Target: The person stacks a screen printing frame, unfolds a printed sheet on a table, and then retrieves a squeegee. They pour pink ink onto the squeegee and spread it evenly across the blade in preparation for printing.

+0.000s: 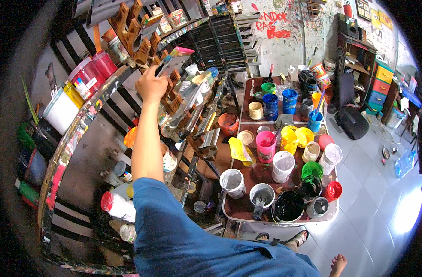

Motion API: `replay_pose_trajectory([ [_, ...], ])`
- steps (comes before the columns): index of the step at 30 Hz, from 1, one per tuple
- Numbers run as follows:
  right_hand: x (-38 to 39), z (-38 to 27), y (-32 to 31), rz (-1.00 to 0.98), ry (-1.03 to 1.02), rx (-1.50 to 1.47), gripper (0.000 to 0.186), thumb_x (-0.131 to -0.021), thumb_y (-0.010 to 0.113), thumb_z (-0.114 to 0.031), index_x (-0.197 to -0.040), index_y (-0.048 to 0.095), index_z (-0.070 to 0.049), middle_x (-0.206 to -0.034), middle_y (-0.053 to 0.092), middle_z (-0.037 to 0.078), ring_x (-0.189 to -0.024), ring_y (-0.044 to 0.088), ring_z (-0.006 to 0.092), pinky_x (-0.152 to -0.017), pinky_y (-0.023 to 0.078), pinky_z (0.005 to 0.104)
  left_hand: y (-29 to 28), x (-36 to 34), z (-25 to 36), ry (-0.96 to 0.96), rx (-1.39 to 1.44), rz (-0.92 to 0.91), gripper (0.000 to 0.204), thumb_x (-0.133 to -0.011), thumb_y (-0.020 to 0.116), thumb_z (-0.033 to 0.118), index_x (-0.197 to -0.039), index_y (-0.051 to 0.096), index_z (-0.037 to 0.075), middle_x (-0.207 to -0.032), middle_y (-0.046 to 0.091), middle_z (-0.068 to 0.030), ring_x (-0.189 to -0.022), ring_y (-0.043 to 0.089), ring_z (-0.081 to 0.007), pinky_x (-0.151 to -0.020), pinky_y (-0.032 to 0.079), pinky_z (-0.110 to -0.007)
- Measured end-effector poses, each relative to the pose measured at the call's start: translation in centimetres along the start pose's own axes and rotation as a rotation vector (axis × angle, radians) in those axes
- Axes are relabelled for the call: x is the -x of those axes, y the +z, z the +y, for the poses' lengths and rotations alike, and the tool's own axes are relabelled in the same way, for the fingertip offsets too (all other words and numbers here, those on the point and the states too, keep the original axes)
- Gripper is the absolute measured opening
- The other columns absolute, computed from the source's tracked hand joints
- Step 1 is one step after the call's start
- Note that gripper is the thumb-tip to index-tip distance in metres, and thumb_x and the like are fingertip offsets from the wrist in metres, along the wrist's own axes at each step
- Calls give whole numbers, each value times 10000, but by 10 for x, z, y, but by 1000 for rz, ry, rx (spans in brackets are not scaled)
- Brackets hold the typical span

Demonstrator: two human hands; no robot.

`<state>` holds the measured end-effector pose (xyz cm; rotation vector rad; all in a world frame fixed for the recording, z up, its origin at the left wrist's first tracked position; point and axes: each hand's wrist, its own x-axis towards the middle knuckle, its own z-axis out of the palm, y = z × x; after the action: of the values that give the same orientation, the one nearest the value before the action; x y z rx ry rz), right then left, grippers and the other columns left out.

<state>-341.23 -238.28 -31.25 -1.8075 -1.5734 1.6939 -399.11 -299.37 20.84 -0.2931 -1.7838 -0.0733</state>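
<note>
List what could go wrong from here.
The flat pink-edged tool could slip from the left hand, which is at the end of an outstretched arm. The open black-paint bucket stands near the table's edge; a bump might tip it toward the sandalled foot. Other open pots crowd together, so knocking one could spill several.

A deep blue shirt (229, 251) fills the foreground, softly creased, its short left sleeve (148, 194) hanging loose, and out past the shirt's lower edge peek open sandals (306, 234) with dark straps!
</note>
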Motion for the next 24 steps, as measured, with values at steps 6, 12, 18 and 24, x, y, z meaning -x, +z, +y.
replay_pose_trajectory([
  [6, 2, 3, 17, -11, 22, -1, 203, -801, 515, -219, -964, 517, -99, -650, 530, 5, -454, 485, 107, -350, 300, 243, -6, 20, -5, -63, 154, 70, 255, -619, 730, 215, -821, 634, 94, -735, 618, -93, -661, 601, -289, -573, 460, -345],
  [12, 10, -11, 27, 13, 18, 29, 206, -801, 521, -174, -971, 514, -57, -679, 546, 43, -451, 497, 115, -323, 292, 231, -5, 24, -11, 10, 135, 155, 259, -618, 741, 201, -804, 627, 59, -750, 614, -106, -682, 600, -298, -584, 462, -338],
  [18, 26, -30, 39, 11, -6, -16, 176, -811, 518, -156, -954, 526, -52, -663, 544, 39, -463, 502, 115, -330, 285, 228, -8, 44, -30, -49, 174, 107, 261, -618, 748, 167, -779, 595, 29, -715, 583, -110, -654, 576, -304, -572, 446, -340],
  [24, 27, -4, 18, -27, 34, -3, 163, -814, 517, -177, -940, 530, -75, -653, 522, 18, -473, 494, 112, -361, 300, 234, -15, 51, -30, -119, 258, 73, 236, -651, 734, 152, -782, 592, 18, -716, 590, -110, -644, 581, -259, -589, 445, -319],
])
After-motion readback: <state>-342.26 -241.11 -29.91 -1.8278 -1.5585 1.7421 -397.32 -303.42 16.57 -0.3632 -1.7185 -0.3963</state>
